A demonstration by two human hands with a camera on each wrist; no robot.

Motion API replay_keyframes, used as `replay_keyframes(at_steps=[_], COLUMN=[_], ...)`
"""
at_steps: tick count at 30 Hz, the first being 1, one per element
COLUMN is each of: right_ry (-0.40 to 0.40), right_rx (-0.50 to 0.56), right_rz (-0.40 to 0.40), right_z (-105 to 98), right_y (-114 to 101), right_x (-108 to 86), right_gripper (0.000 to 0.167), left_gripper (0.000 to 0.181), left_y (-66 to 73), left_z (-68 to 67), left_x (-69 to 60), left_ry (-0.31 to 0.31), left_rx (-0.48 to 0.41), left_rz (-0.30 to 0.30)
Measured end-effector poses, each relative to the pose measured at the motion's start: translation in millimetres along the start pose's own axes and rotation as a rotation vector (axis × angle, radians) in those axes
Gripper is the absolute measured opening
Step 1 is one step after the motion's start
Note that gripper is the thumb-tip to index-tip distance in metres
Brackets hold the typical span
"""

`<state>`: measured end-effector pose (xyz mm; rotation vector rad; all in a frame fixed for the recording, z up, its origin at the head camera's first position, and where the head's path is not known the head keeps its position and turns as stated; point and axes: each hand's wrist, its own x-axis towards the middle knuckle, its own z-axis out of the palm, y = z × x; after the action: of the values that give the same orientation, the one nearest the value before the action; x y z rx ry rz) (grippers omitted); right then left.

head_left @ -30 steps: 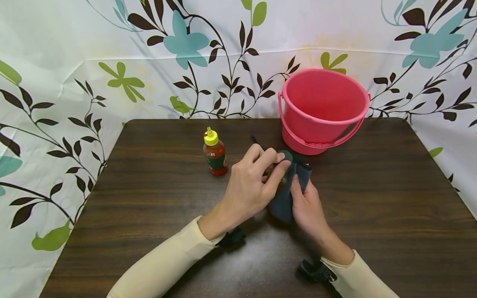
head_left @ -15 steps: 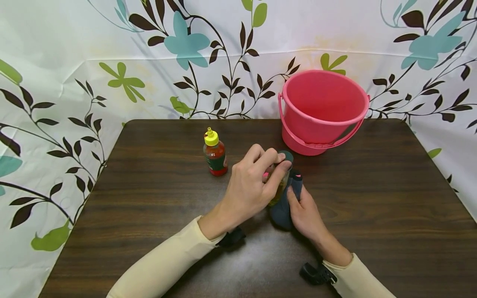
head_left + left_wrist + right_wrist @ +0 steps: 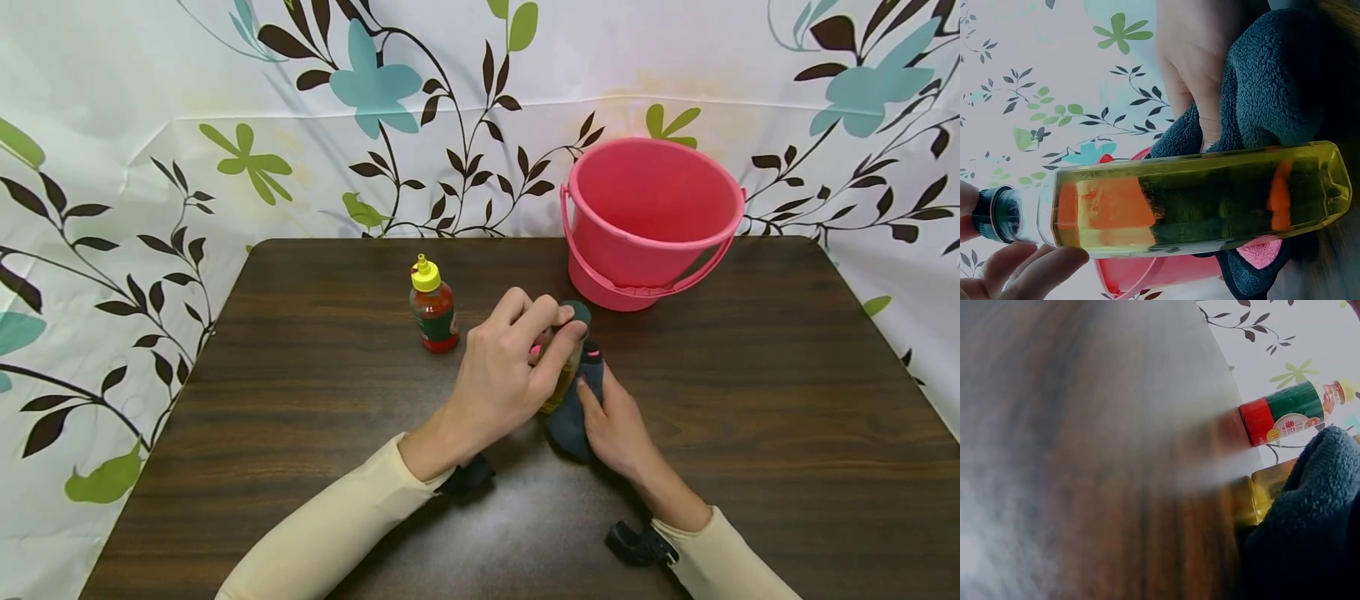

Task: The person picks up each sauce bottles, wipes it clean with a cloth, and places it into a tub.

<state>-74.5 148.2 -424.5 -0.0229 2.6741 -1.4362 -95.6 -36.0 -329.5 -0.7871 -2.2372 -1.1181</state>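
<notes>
A clear bottle of yellow oil [image 3: 1210,203] with a dark green cap [image 3: 577,313] stands on the table. My left hand [image 3: 506,354] pinches it at the cap and neck, and the back of that hand hides part of the bottle in the head view. My right hand [image 3: 618,425] grips a dark blue-grey fuzzy cloth [image 3: 570,425] against the bottle's right side. In the left wrist view the cloth [image 3: 1272,81] lies behind the bottle, and a pink patch [image 3: 1260,251] of it shows past the bottle's side.
A sauce bottle [image 3: 435,317] with a yellow nozzle cap, holding red sauce, stands left of my left hand. Behind my right hand is a pink bucket [image 3: 622,275] with its handle down in front. A patterned sheet [image 3: 300,167] hangs behind the dark wooden table [image 3: 315,358].
My right hand has drawn the cloth down along the oil bottle and slightly left, uncovering more of its upper side. The left hand has kept its place at the cap.
</notes>
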Motion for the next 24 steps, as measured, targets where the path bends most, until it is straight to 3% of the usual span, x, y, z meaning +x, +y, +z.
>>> replay_keyframes(at_steps=[5, 11, 14, 19, 24], right_ry=[-0.003, -0.035, -0.065, -0.056, -0.026], right_rx=[0.144, 0.351, 0.460, 0.587, 0.659], right_rz=[0.055, 0.142, 0.165, 0.160, 0.084], right_z=[2, -2, -5, -12, -17], right_y=[-4, -16, -24, -40, -51], right_x=[1.9, 0.7, -2.0, -5.5, -6.4], right_gripper=[0.041, 0.058, 0.059, 0.055, 0.051], left_gripper=[0.015, 0.015, 0.016, 0.017, 0.015], left_y=[-0.6, 0.5, 1.4, 1.6, 0.8], left_z=[-1.3, -1.6, -1.5, -0.2, 1.8], left_x=[0.5, 1.0, 0.8, 0.3, 0.4], left_ry=[0.010, 0.009, 0.012, 0.022, 0.019], left_rx=[0.019, 0.021, 0.015, 0.008, -0.002], left_rz=[-0.007, -0.005, -0.001, 0.008, 0.004])
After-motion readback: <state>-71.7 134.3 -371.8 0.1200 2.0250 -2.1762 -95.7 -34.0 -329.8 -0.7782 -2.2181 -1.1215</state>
